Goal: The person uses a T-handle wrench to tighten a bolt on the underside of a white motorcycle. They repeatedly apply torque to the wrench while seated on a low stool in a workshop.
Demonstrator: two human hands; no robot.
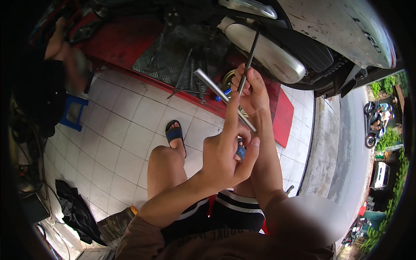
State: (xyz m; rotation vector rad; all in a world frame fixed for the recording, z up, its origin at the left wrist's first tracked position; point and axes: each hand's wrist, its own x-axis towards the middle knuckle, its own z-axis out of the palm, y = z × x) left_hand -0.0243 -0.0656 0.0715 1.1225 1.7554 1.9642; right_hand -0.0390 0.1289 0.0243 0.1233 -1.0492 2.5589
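My left hand (223, 158) has its index finger stretched up and the other fingers bent. A silver metal tube (210, 82) slants across behind that index finger and looks held between the fingers, though the grip is partly hidden. Farther up, my right hand (253, 89) is closed around a thin dark metal rod (251, 52), which points up and away. The left index fingertip meets the rod's lower end. Beyond the hands, partly covered by them, are a gold-coloured round part (227, 78) and a blue-handled tool (222, 95) on the red platform (284, 117).
A motorcycle (264, 50) stands over the platform, its silver engine cover close to the rod's tip. Several long tools (184, 69) lie on the dark tread plate (147, 63). At left, another person (39, 86) is beside a blue stool (76, 112). White tiles (121, 125) reach the roadside.
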